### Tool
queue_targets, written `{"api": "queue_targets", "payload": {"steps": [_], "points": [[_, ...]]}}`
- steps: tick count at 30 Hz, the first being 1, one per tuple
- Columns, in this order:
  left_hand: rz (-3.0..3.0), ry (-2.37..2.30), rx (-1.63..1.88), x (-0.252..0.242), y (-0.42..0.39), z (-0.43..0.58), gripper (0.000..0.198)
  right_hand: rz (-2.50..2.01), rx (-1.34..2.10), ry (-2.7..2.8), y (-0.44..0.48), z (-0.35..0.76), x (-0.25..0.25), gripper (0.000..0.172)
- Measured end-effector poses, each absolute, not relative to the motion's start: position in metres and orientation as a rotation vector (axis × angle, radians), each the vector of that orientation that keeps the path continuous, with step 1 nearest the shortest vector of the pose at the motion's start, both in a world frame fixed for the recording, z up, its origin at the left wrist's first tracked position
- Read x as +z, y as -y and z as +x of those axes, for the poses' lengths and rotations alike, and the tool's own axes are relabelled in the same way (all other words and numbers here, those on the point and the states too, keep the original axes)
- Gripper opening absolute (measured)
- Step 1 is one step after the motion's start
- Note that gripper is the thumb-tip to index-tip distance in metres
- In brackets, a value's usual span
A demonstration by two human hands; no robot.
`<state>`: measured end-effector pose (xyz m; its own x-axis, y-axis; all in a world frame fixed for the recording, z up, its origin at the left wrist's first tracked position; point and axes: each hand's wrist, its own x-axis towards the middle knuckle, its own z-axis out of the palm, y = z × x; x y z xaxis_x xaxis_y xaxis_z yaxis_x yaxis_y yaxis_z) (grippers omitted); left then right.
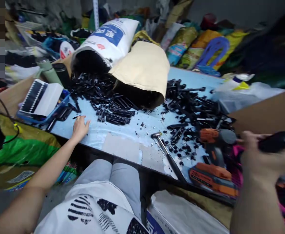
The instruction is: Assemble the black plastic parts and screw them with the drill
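At the far right of the frame, your right hand (259,159) has a blurred black object (276,142), just beside the cardboard panel (266,112) and the orange drill (208,135). To handle it well, lift it clear of both before swinging it inward, and keep it level. Your right grip looks closed about the object, though blur hides the far fingers. Left of centre, your left hand (80,129) rests on the blue worktop (95,134), fingers loosely curled, thumb apart; whether it pinches the small dark piece (75,117) at its fingertips can't be made out.
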<state>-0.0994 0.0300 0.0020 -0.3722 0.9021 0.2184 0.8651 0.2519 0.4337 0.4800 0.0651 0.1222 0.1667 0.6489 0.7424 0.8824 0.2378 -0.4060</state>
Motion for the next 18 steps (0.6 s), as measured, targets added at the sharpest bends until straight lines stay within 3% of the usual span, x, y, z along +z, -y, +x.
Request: {"api": "queue_targets", "payload": {"steps": [2, 5, 10, 12, 15, 18], "points": [[1.562, -2.618, 0.763, 0.006, -0.059, -0.132, 0.033, -1.445, -0.3, 1.531, -0.053, 0.418, 0.106, 0.045], [1.407, -2.702, 0.774, 0.017, -0.102, -0.164, 0.032, -1.348, 0.188, 1.707, -0.039, 0.328, 0.08, 0.037], [1.435, -2.618, 0.794, 0.027, -0.126, -0.154, 0.026, -1.234, 0.901, 1.501, -0.029, 0.223, 0.039, 0.036], [1.622, -2.457, 0.755, 0.023, -0.107, -0.123, 0.02, -1.257, 1.161, 1.341, -0.032, 0.194, 0.028, 0.039], [2.166, -1.863, 0.598, 0.015, -0.057, -0.064, 0.016, -1.291, 1.561, 1.113, -0.042, 0.163, 0.019, 0.045], [2.291, -1.528, 0.589, 0.015, -0.011, -0.024, 0.016, -1.243, 1.854, 1.009, -0.049, 0.153, 0.013, 0.045]]}}
